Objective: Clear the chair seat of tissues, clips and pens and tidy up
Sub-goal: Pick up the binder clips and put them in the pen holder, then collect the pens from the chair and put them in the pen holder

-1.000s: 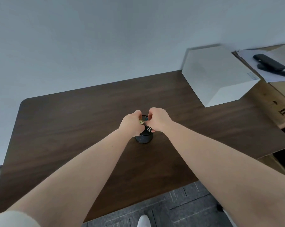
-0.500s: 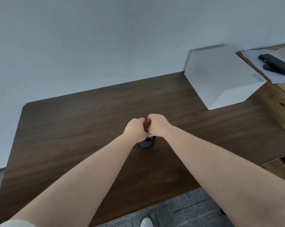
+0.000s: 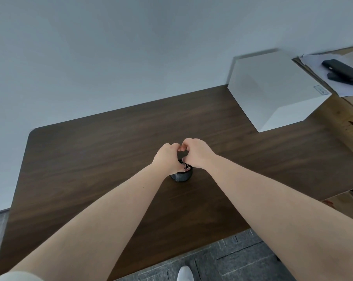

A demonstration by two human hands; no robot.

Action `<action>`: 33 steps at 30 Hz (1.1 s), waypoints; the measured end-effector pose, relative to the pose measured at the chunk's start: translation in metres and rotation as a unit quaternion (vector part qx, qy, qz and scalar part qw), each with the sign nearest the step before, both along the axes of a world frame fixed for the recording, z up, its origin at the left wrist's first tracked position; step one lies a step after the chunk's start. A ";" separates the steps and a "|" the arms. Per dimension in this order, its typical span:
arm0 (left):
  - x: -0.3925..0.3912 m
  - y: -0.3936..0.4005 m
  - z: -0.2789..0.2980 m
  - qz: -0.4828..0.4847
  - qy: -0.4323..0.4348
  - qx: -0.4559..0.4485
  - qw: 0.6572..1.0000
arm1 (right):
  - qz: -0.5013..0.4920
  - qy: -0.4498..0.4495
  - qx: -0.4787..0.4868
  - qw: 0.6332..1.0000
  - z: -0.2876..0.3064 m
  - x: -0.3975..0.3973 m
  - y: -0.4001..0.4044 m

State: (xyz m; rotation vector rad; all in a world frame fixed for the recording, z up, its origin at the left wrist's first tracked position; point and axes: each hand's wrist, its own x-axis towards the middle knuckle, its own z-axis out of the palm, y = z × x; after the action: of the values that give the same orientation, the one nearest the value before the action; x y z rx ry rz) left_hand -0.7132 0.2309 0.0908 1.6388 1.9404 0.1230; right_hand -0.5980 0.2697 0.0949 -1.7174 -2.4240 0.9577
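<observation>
**Both hands over the cup**

I see my left hand (image 3: 167,157) and right hand (image 3: 195,154) curled together above a small dark cup (image 3: 181,176) on the brown table (image 3: 90,159). A clip (image 3: 186,166) pokes from the cup's mouth; which fingers pinch it, I cannot tell.

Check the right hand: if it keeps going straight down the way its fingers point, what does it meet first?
Probably the binder clip at the mouth of the small dark cup, directly under the right hand. Depth is unclear; the fingers may already touch it.
</observation>
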 end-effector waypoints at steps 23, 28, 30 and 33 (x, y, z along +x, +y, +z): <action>0.228 -0.054 0.044 -0.212 0.155 0.003 0.965 | -0.124 -0.051 0.010 0.991 0.013 0.293 -0.109; 0.366 -0.103 0.033 -0.311 0.158 -0.006 0.937 | -0.209 -0.072 -0.012 0.975 0.000 0.421 -0.191; 0.425 -0.125 0.026 -0.361 0.152 -0.003 0.920 | -0.240 -0.076 -0.023 0.967 -0.008 0.472 -0.227; 0.508 -0.161 0.012 -0.425 0.140 0.000 0.894 | -0.295 -0.083 -0.048 0.951 -0.023 0.547 -0.283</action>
State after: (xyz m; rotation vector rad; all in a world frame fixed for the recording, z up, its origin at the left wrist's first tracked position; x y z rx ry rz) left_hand -0.2054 0.0697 0.1031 2.4477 1.2181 -0.4802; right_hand -0.0506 -0.0132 0.0718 -2.4301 -1.7554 0.8748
